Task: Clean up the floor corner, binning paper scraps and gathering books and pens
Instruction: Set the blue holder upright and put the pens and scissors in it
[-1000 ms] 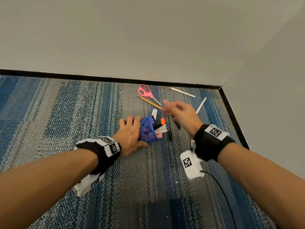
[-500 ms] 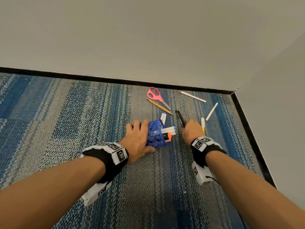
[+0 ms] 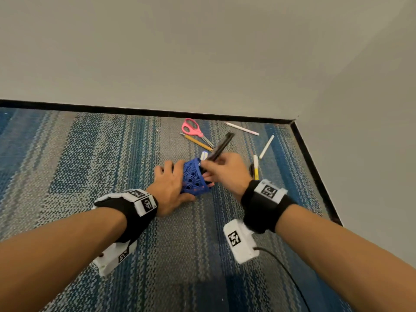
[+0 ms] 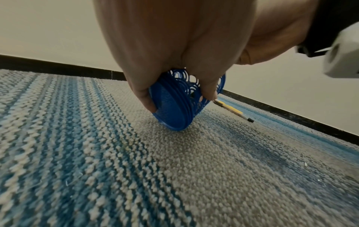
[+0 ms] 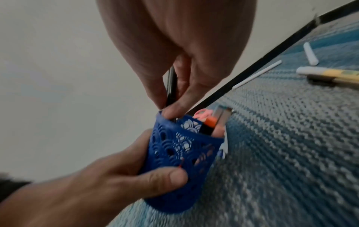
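Observation:
A blue lattice pen cup (image 3: 192, 177) (image 4: 178, 104) (image 5: 178, 155) lies tilted on the carpet, mouth toward the corner. My left hand (image 3: 171, 188) (image 5: 120, 181) grips it round the body, thumb on its side. My right hand (image 3: 222, 170) (image 5: 174, 92) pinches a black pen (image 3: 221, 146) (image 5: 171, 86) with its lower end at the cup's mouth. Inside the cup show an orange-capped marker (image 5: 210, 122) and other pens. A yellow pen (image 3: 256, 166) (image 5: 330, 73) lies on the carpet beside my right hand.
Pink scissors (image 3: 194, 130) and a yellow pencil (image 3: 198, 143) lie near the far wall. Two white pens (image 3: 243, 129) (image 3: 266, 147) lie toward the corner. Black skirting (image 3: 315, 167) runs along both walls. A cable (image 3: 286, 273) trails from my right wrist.
My right hand lifted the black pen off the carpet and carried it left to the cup's mouth. My left hand kept hold of the cup.

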A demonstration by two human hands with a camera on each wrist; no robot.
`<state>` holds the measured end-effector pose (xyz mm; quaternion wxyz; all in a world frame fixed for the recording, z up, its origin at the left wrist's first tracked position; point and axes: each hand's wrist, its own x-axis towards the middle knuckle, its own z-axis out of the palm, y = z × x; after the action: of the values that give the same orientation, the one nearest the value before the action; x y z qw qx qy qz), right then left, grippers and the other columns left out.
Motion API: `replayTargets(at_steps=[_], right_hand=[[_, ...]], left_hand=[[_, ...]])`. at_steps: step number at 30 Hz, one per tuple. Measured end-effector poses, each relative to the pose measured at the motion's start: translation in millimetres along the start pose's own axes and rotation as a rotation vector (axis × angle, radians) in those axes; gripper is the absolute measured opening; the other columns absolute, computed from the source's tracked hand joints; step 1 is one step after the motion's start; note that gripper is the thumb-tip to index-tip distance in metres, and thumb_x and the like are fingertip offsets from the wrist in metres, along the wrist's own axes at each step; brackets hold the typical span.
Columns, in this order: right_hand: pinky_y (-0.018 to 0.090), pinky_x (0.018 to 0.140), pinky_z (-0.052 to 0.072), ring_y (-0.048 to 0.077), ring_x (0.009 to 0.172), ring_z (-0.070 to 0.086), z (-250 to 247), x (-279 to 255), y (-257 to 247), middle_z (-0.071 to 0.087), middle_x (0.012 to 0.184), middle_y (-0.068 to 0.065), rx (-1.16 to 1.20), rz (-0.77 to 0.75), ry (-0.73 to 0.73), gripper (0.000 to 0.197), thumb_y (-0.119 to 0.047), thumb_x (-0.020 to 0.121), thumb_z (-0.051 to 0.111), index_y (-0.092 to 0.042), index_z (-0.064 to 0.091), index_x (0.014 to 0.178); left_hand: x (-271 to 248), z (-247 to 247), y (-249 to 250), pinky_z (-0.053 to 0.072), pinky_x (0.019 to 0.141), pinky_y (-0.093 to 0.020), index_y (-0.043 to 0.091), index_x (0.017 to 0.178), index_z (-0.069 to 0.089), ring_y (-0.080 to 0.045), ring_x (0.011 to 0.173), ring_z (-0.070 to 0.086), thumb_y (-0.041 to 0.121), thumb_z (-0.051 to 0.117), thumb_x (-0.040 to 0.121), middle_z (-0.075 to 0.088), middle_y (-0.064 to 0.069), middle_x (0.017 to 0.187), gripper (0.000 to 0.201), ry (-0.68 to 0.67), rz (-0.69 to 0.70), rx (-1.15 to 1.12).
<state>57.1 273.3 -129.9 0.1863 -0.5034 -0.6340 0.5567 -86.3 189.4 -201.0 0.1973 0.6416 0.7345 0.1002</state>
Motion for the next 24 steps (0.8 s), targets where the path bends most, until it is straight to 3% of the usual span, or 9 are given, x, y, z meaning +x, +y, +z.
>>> replayTargets(at_steps=[3, 6, 9, 11, 13, 17, 21, 22, 24], right_hand=[[0.018, 0.051, 0.046, 0.004, 0.054, 0.057, -5, -7, 4, 0.065, 0.066, 0.002, -0.055, -0.07, 0.033, 0.035, -0.036, 0.089, 0.064, -0.001, 0.072, 0.085], [0.023, 0.064, 0.046, 0.006, 0.066, 0.061, -43, 5, 12, 0.068, 0.07, -0.003, -0.256, -0.128, 0.301, 0.052, -0.056, 0.089, 0.052, -0.009, 0.072, 0.081], [0.031, 0.072, 0.041, 0.032, 0.09, 0.062, -88, 23, 43, 0.064, 0.086, 0.012, -0.649, 0.109, 0.38, 0.048, -0.053, 0.09, 0.052, -0.006, 0.059, 0.083], [0.035, 0.074, 0.043, 0.034, 0.097, 0.059, -102, 30, 74, 0.059, 0.102, 0.019, -0.902, 0.343, 0.255, 0.063, -0.06, 0.087, 0.052, 0.0, 0.054, 0.107], [0.041, 0.084, 0.046, 0.038, 0.109, 0.055, -104, 32, 100, 0.053, 0.121, 0.022, -1.022, 0.442, 0.168, 0.068, -0.058, 0.089, 0.05, 0.001, 0.045, 0.122], [0.041, 0.088, 0.046, 0.039, 0.11, 0.055, -105, 38, 118, 0.052, 0.124, 0.025, -1.07, 0.362, 0.075, 0.052, -0.045, 0.097, 0.042, 0.002, 0.049, 0.119], [0.039, 0.083, 0.047, 0.039, 0.103, 0.059, -110, 40, 108, 0.061, 0.112, 0.025, -1.091, 0.315, 0.024, 0.038, -0.034, 0.1, 0.039, 0.0, 0.055, 0.1], [0.04, 0.08, 0.048, 0.039, 0.099, 0.062, -109, 38, 103, 0.064, 0.107, 0.025, -1.0, 0.275, 0.049, 0.031, -0.03, 0.1, 0.04, -0.003, 0.053, 0.093], [0.042, 0.066, 0.054, 0.034, 0.075, 0.067, -104, 32, 88, 0.067, 0.089, 0.021, -0.512, 0.185, 0.086, 0.022, -0.023, 0.101, 0.041, -0.007, 0.047, 0.088]], left_hand=[[-2, 0, -1, 0.034, 0.098, -0.044, 0.009, 0.144, 0.019, -0.031, 0.11, 0.04, 0.064, 0.064, 0.074, 0.037, -0.01, 0.123, 0.099, 0.0, -0.015, -0.005], [-4, -1, 0, 0.034, 0.099, -0.046, 0.011, 0.144, 0.017, -0.032, 0.11, 0.038, 0.062, 0.064, 0.076, 0.035, -0.011, 0.124, 0.097, -0.003, -0.034, -0.017], [-4, -2, 4, 0.034, 0.099, -0.046, 0.011, 0.144, 0.018, -0.032, 0.108, 0.037, 0.061, 0.065, 0.077, 0.034, -0.011, 0.124, 0.096, 0.002, -0.038, -0.003], [-4, -2, 4, 0.034, 0.099, -0.045, 0.01, 0.144, 0.019, -0.032, 0.109, 0.037, 0.061, 0.065, 0.077, 0.035, -0.011, 0.124, 0.096, 0.004, -0.034, -0.009], [-3, -1, 3, 0.033, 0.1, -0.045, 0.01, 0.144, 0.019, -0.031, 0.11, 0.037, 0.061, 0.065, 0.076, 0.035, -0.011, 0.124, 0.096, 0.005, -0.024, -0.008], [-2, 0, 1, 0.033, 0.099, -0.044, 0.01, 0.143, 0.021, -0.031, 0.109, 0.039, 0.062, 0.063, 0.076, 0.036, -0.01, 0.122, 0.095, 0.014, -0.001, 0.003], [-1, -1, 1, 0.032, 0.1, -0.044, 0.009, 0.143, 0.019, -0.031, 0.109, 0.038, 0.063, 0.062, 0.078, 0.035, -0.01, 0.123, 0.095, 0.014, -0.003, 0.001], [-1, 0, 1, 0.032, 0.1, -0.044, 0.009, 0.143, 0.019, -0.031, 0.109, 0.038, 0.063, 0.062, 0.077, 0.035, -0.01, 0.122, 0.096, 0.011, -0.003, 0.0], [-1, 0, 1, 0.033, 0.1, -0.044, 0.01, 0.143, 0.018, -0.03, 0.11, 0.038, 0.065, 0.061, 0.076, 0.035, -0.009, 0.122, 0.097, 0.005, -0.007, -0.003]])
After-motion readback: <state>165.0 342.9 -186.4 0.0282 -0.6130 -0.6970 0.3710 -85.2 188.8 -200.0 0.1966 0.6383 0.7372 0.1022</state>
